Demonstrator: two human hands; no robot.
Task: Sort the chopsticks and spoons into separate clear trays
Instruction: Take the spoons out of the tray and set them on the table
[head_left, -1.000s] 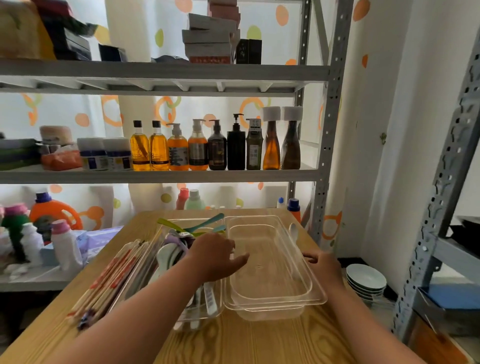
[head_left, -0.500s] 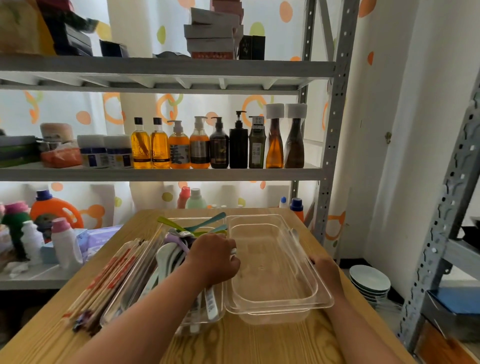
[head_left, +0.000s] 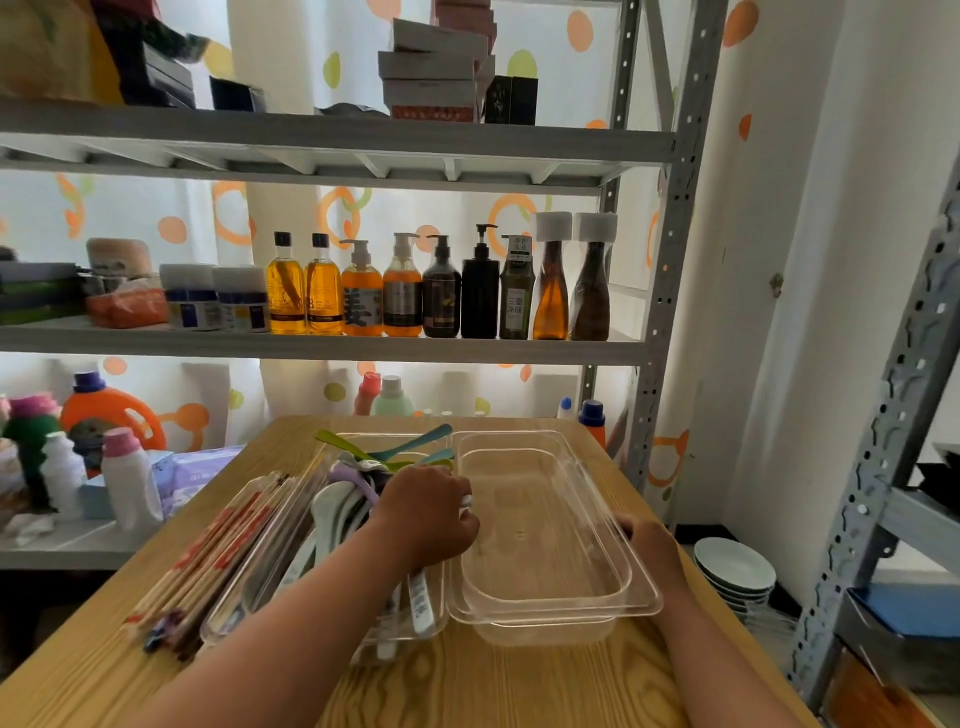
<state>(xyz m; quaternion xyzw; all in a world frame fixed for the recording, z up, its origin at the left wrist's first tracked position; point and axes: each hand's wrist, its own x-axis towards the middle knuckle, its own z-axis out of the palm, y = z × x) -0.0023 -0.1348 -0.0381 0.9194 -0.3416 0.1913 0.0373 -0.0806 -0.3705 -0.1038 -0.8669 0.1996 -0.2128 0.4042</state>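
Two clear trays stand side by side on the wooden table (head_left: 519, 691). The left tray (head_left: 228, 618) holds several spoons (head_left: 332, 509), white, purple, green and teal. A bundle of chopsticks (head_left: 218, 556) lies along its left rim, partly on the table. The right tray (head_left: 545, 439) is empty and seems to sit in another clear tray. My left hand (head_left: 426, 514) is curled at the empty tray's left rim, over the spoons; what its fingers hold is partly hidden. My right hand (head_left: 649, 540) grips that tray's right rim.
A grey metal shelf (head_left: 322, 348) with a row of bottles runs behind the table. Detergent bottles (head_left: 127, 478) stand on a low shelf at the left. A stack of plates (head_left: 732, 566) sits low at the right, beside another metal rack (head_left: 883, 467).
My left hand's fingers went from stretched out over the empty tray to curled at its left rim. My right hand stayed at the right rim.
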